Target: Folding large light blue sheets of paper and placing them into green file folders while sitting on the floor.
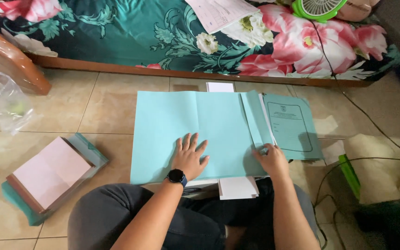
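A large light-teal paper sheet [186, 125] lies spread on the tiled floor in front of my knees. My left hand [189, 156], with a black watch on the wrist, rests flat on it with fingers spread. My right hand [271, 159] pinches the lower edge of a folded teal flap [255, 118] at the sheet's right side. Just right of that lies a teal printed booklet cover [295, 127]. White paper sheets [238, 187] stick out from under the big sheet near my legs.
A stack of booklets topped with a pink sheet [52, 173] lies at left. A clear plastic bag [3, 99] sits far left. A floral bed [172, 32] with a green fan [318, 8] and cables [371, 120] borders the back and right.
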